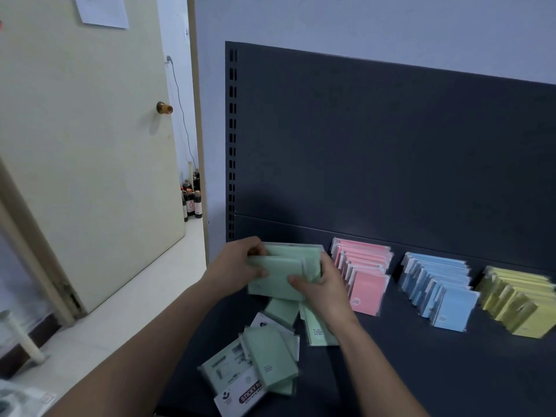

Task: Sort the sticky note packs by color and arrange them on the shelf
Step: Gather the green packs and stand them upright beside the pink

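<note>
Both hands, left hand [237, 263] and right hand [323, 285], grip a stack of mint-green plastic-wrapped sticky note packs [279, 273] at frame centre, fingers curled round its ends. Packs look light and stiff with slippery film, so squeezing the opposite short edges likely suits best.

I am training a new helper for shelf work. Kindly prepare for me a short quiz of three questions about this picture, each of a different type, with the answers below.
1. True or false: the left hand and the right hand both hold the bundle of green packs.
2. Which stands furthest right on the shelf? A white row, B yellow row, C orange row.
3. Which colour is the row between the pink row and the yellow row?
Key: 1 true; 2 B; 3 the blue row.
</note>
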A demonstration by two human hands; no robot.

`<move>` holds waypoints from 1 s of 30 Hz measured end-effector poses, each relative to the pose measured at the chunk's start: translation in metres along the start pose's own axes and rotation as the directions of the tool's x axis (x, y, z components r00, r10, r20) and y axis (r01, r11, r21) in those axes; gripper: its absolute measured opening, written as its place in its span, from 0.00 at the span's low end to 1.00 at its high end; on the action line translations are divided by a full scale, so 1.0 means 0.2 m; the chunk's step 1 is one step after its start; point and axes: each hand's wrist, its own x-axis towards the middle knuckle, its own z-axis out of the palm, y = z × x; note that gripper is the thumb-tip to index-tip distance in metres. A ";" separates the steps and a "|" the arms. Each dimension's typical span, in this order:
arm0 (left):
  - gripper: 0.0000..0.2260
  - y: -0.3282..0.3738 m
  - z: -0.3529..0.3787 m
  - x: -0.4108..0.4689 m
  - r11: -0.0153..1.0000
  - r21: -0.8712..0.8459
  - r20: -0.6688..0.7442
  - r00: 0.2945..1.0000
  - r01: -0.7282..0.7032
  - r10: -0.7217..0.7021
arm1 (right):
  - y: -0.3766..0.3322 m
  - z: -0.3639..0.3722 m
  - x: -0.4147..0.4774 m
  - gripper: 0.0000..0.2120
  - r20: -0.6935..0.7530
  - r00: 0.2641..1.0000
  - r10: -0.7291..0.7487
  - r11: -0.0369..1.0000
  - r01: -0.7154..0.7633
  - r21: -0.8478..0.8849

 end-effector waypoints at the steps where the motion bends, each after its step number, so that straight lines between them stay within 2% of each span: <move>1: 0.11 0.01 0.01 -0.01 0.999 -0.019 0.013 0.999 -0.031 0.032 | 0.00 0.01 0.00 0.23 0.020 1.000 0.002 1.000 -0.001 -0.015; 4: 0.13 0.04 0.05 -0.02 0.998 0.029 -0.047 0.997 -0.061 0.062 | 0.02 0.03 0.01 0.22 0.009 1.000 -0.007 0.998 0.008 -0.054; 6: 0.17 0.04 0.05 -0.03 0.988 0.153 -0.142 0.990 0.021 0.001 | 0.03 0.04 0.02 0.19 -0.047 0.999 -0.024 0.996 0.021 -0.082; 7: 0.18 0.04 0.04 -0.04 0.976 0.203 -0.133 0.990 0.078 -0.051 | 0.04 0.04 0.02 0.19 -0.081 0.996 -0.033 0.995 0.025 -0.100; 8: 0.18 0.04 0.02 -0.05 0.960 0.249 -0.049 0.991 0.130 -0.121 | 0.04 0.04 0.02 0.18 -0.113 0.993 -0.043 0.994 0.030 -0.108; 9: 0.20 0.04 0.00 -0.06 0.941 0.301 0.107 0.975 0.156 -0.196 | 0.05 0.04 0.02 0.18 -0.145 0.988 -0.049 0.993 0.032 -0.113; 10: 0.22 0.05 -0.02 -0.07 0.923 0.355 0.299 0.917 0.150 -0.265 | 0.06 0.04 0.02 0.17 -0.172 0.984 -0.053 0.993 0.034 -0.117; 11: 0.24 0.05 -0.02 -0.09 0.910 0.394 0.463 0.828 0.126 -0.315 | 0.06 0.04 0.02 0.17 -0.191 0.980 -0.060 0.992 0.037 -0.120; 12: 0.26 0.06 -0.02 -0.11 0.905 0.414 0.565 0.754 0.093 -0.336 | 0.06 0.04 0.02 0.16 -0.202 0.977 -0.065 0.992 0.041 -0.118; 13: 0.26 0.07 -0.01 -0.13 0.907 0.417 0.614 0.715 0.065 -0.334 | 0.05 0.04 0.01 0.16 -0.203 0.977 -0.071 0.993 0.050 -0.108; 14: 0.26 0.07 0.01 -0.14 0.910 0.411 0.631 0.705 0.049 -0.323 | 0.04 0.04 0.01 0.15 -0.201 0.977 -0.074 0.994 0.055 -0.096; 17: 0.21 0.08 0.05 -0.13 0.939 0.337 0.655 0.698 0.072 -0.288 | 0.04 0.04 0.00 0.16 -0.183 0.980 -0.072 0.996 0.060 -0.071; 19: 0.19 0.07 0.08 -0.12 0.958 0.253 0.639 0.721 0.134 -0.269 | 0.05 0.03 -0.01 0.16 -0.183 0.981 -0.066 0.996 0.054 -0.067; 22: 0.19 0.06 0.12 -0.12 0.973 0.044 0.525 0.824 0.226 -0.215 | 0.06 0.02 -0.02 0.17 -0.196 0.978 -0.072 0.995 0.058 -0.076; 25: 0.17 0.05 0.15 -0.13 0.957 -0.171 0.396 0.906 0.234 -0.151 | 0.06 -0.01 -0.03 0.16 -0.216 0.973 -0.074 0.995 0.058 -0.082; 28: 0.24 0.07 0.11 -0.14 0.975 -0.147 0.460 0.884 0.167 -0.083 | 0.05 -0.03 -0.04 0.16 -0.228 0.971 -0.067 0.996 0.050 -0.079; 30: 0.32 0.09 0.06 -0.15 0.992 0.069 0.566 0.814 0.110 -0.130 | 0.05 -0.04 -0.05 0.17 -0.226 0.973 -0.050 0.997 0.034 -0.073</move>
